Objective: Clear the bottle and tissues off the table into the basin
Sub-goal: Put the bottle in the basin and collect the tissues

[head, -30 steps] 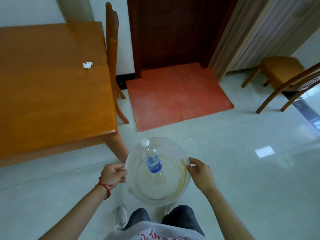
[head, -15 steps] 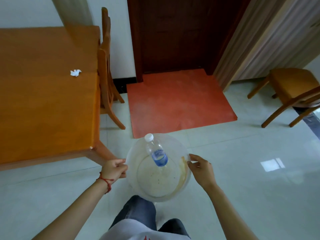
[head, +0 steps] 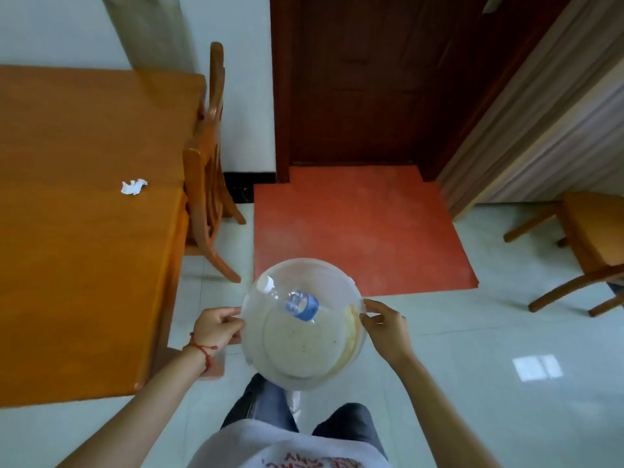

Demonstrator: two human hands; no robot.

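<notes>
Head view: task approx. half done, judging by layout. The clear plastic water bottle w/ white cap and blue label [head: 290,300] already lies on its side inside the round translucent plastic basin [head: 341,275], cap toward the far-left rim. Still left: one crumpled white tissue [head: 133,186] on the glossy orange wooden worktop [head: 84,265], well apart from the basin; no other tissues visible on the part of the worktop in frame.

Left hand [head: 216,327] is closed on the basin's left rim, fingers curled over the edge; a red string bracelet sits on that wrist. Right hand [head: 385,327] grips the right rim, thumb on top. Basin is held in the air over the pale glossy floor tiles [head: 472,383], just beside the worktop's near-right corner.

Materials: basin is thin, cloudy plastic, smooth, w/ a yellowish stain down the right inner wall and small specks on the flat bottom. Bottle looks light, probably empty or near it, so it could roll if the basin tips. Tissue is soft, wadded, irregular; should pinch up easily w/ one hand, though that means freeing a hand from the rim.
</notes>
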